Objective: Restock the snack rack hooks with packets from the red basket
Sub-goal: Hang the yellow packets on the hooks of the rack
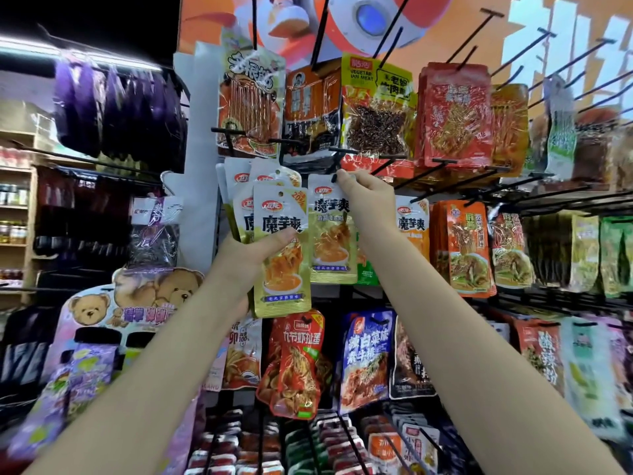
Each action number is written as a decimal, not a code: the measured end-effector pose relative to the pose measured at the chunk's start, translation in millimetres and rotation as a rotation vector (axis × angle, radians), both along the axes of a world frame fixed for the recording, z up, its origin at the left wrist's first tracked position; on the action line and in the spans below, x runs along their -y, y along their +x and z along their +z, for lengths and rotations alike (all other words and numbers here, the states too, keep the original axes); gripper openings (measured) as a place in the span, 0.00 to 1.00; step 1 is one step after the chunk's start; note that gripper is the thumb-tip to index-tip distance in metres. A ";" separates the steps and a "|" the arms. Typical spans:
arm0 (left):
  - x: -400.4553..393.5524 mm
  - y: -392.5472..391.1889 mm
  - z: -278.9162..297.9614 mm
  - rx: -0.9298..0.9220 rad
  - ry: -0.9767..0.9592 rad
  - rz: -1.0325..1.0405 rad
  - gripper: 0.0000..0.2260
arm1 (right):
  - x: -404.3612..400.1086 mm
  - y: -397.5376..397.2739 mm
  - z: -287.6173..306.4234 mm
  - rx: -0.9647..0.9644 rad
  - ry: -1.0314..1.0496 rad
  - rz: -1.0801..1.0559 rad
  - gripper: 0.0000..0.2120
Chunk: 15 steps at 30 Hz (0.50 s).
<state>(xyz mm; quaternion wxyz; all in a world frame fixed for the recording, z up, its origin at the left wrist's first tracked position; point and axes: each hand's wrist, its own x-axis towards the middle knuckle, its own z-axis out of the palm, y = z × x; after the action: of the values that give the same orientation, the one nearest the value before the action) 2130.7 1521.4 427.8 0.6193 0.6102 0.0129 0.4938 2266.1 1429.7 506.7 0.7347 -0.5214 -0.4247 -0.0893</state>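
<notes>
Forearms: both reach up and forward from the bottom corners of the head view, toward the middle tier of the rack.
Left hand [246, 255]: curled round a fanned stack of gold-and-white packets [279, 234], thumb across the front one; the stack sits just left of the right hand and below the hook tips.
Right hand [366, 197]: fingertips pinch the top edge of a single packet [330, 234], lifted to the black hook [337, 156] directly above it.
Hang hole: hidden behind the right hand's fingertips, so I cannot tell whether the hook tip has entered it.
Risk, missed hole: if the tip slides past the hole, the single packet would likely drop once released, since only its top edge is held.
Risk, loose stack: the fanned stack is held only near its middle; a slack thumb could let the front packets slip down onto the lower tier.
Risk, neighbours: packets hang close on both sides of the right hand, and a nudge of the wrist could knock one off a nearby hook.
Packet look: flat glossy pouch, white top with a red oval logo and bold black characters, gold lower half picturing orange strips in a bowl.
Red basket: not in view.
Surroundings: red, orange and blue snack packets fill the tiers above and below both hands.
</notes>
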 end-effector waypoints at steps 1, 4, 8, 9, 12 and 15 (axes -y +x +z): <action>-0.3 -0.1 -0.8 0.000 0.002 0.000 0.19 | 1.2 -0.8 -0.5 -0.002 -0.023 -0.017 0.19; -0.9 -1.0 -2.2 0.008 0.021 0.001 0.21 | 0.1 1.0 -4.1 0.066 -0.049 -0.096 0.20; -3.4 -1.6 -3.3 0.016 0.042 -0.008 0.21 | 11.5 -4.6 -26.9 0.310 0.070 -0.335 0.06; -4.2 -1.3 -3.4 0.016 0.045 -0.022 0.21 | 15.2 -8.0 -33.6 0.363 0.067 -0.321 0.06; -2.0 0.0 -3.3 0.019 0.068 -0.073 0.21 | 16.3 -22.3 -48.2 0.401 -0.129 -0.038 0.14; 1.2 -0.6 -3.0 0.009 0.053 -0.050 0.21 | 10.9 -24.8 -46.6 0.339 -0.123 0.048 0.14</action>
<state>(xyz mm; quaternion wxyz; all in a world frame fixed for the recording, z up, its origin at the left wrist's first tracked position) 2130.1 1520.3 424.8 0.6153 0.6243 -0.0179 0.4811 2241.3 1418.8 460.0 0.6214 -0.5324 -0.5594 -0.1320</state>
